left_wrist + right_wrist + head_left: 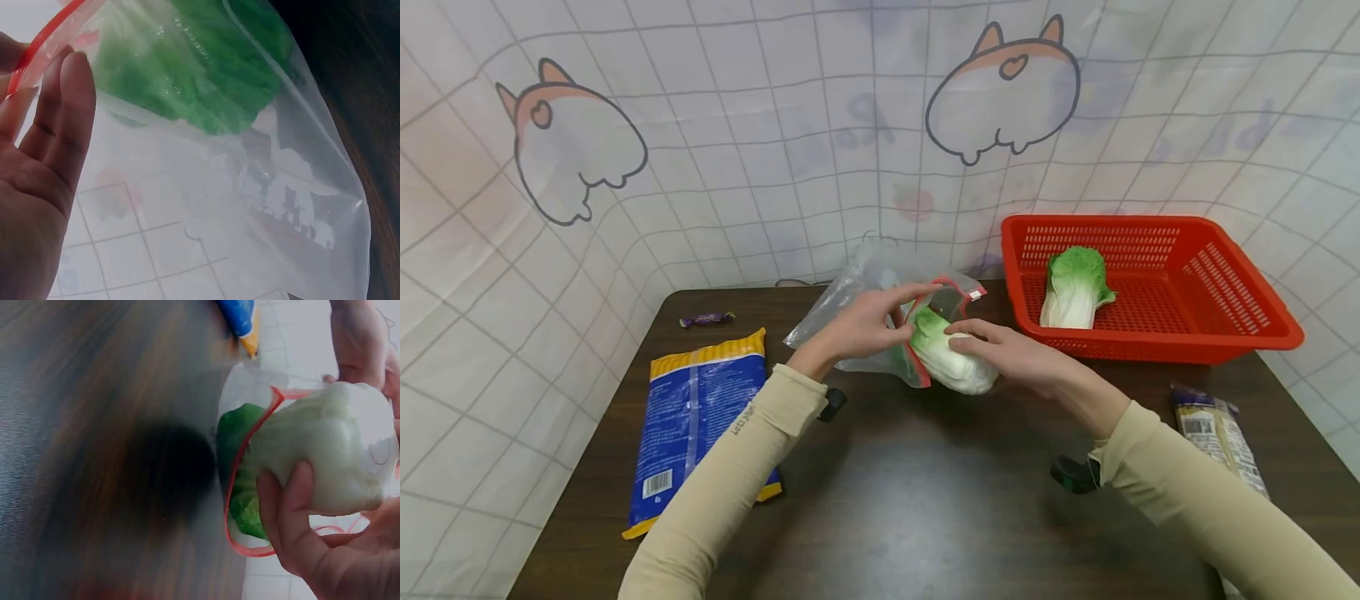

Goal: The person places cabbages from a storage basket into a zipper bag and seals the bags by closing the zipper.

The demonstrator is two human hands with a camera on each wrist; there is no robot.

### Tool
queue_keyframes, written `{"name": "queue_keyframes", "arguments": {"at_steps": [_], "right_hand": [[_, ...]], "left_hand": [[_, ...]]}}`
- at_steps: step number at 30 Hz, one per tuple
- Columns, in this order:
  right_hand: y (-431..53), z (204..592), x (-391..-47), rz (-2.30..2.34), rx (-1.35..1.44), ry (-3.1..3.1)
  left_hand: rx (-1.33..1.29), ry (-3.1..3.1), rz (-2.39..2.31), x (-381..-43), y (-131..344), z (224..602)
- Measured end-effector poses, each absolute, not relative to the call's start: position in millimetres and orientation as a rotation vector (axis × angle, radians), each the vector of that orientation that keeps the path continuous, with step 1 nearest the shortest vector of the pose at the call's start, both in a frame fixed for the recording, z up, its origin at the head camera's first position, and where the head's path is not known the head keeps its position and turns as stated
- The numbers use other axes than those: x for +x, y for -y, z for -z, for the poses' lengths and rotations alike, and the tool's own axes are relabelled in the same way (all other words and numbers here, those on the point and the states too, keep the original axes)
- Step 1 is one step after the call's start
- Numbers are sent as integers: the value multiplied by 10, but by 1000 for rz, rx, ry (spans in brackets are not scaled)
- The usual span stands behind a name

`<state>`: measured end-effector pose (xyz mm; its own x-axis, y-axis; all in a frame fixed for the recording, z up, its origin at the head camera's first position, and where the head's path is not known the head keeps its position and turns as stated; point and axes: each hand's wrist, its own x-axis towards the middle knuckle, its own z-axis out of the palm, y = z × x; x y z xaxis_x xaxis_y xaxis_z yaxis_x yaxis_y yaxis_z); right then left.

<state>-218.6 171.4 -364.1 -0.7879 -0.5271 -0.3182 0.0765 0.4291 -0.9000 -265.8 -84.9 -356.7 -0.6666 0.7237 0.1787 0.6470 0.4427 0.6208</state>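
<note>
A napa cabbage [958, 364], green leaves first, is partly inside a clear zip bag [880, 260] with a red zip strip round its mouth. My right hand [1018, 357] grips the white stem end, which sticks out of the bag. At the bag's mouth, my left hand [867, 323] pinches the red-edged rim between thumb and fingers. The left wrist view shows the green leaves [206, 69] through the plastic, beside the left hand [40, 156]. In the right wrist view, fingers of the right hand [325, 553] lie against the pale stem [312, 447].
A red plastic basket [1157, 340] holding another napa cabbage [1072, 287] stands at the back right. On the left lie a blue and yellow packet [700, 417] and a small purple-wrapped candy [707, 319]. Another packet [1217, 429] lies by the right forearm.
</note>
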Motion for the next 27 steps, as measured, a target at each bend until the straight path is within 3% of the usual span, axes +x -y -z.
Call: {"name": "queue_keyframes", "arguments": {"at_steps": [17, 27], "right_hand": [[-1800, 3668, -2122, 1528, -463, -2291], [-1809, 3657, -2160, 1323, -568, -2280]], "left_hand": [[983, -2512, -1069, -2693, 907, 3544], [1028, -2539, -1054, -2681, 872, 3558]]}}
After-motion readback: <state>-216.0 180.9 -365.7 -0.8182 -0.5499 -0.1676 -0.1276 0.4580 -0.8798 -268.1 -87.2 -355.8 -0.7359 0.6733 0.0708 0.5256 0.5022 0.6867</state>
